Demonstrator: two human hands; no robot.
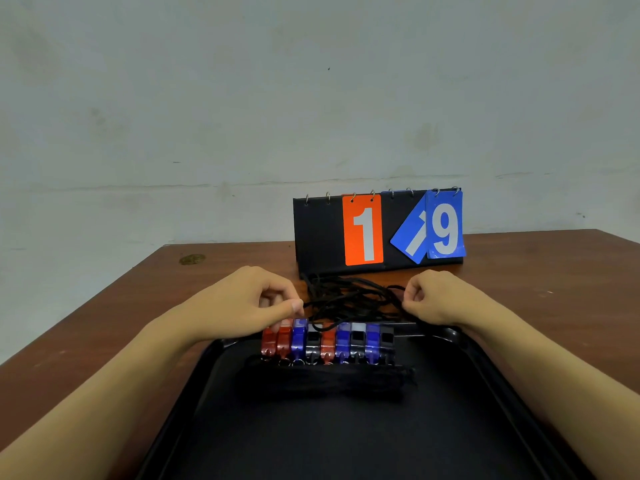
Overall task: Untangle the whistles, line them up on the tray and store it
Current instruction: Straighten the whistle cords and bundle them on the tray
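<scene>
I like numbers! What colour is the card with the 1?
Orange card, white number; seen from the head camera.

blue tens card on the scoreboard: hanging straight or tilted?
Tilted. The blue tens card hangs askew, its corner tucked behind the straight 9 card.

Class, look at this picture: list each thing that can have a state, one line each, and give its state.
whistles: lined up side by side at the tray's far edge.
black cords: tangled in a heap beyond the tray.
tray: flat on the table.
scoreboard: standing; one blue card hangs crooked.
left hand: pinching a cord.
right hand: pinching a cord.
</scene>
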